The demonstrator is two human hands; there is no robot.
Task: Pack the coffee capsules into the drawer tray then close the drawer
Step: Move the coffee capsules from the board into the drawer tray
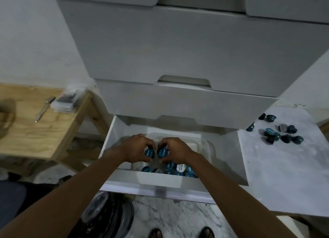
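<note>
While the drawer stands open, packing looks partly done:
Cabinet: white drawer unit (178, 50), upper drawers shut.
Drawer: lowest drawer (229, 159), pulled out toward the near side; closing is left.
Tray: clear tray (192, 145) inside the drawer, its near end already holding several blue capsules (176, 168).
Side surface: pale top (284, 166) at right, with loose capsules (283, 132) unpacked.
Hands: left hand (137, 146) pinches one capsule (148, 152); right hand (175, 149) pinches another capsule (162, 152), both over the tray.
</note>
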